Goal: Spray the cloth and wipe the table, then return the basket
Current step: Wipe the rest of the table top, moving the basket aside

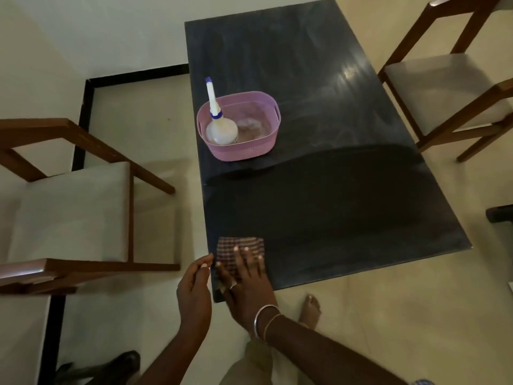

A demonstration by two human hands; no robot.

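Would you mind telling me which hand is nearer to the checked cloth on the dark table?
The right hand: it lies flat on the checked cloth, fingers spread. The left hand hangs just beside the cloth's left edge, off the dark table.

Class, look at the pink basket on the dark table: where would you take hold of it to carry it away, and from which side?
Take the pink basket by the cut-out handle slots in its two short end walls, one hand at each end, coming from the left and right. The spray bottle stands inside, leaning at the left end, so a level two-handed lift should keep it from tipping.
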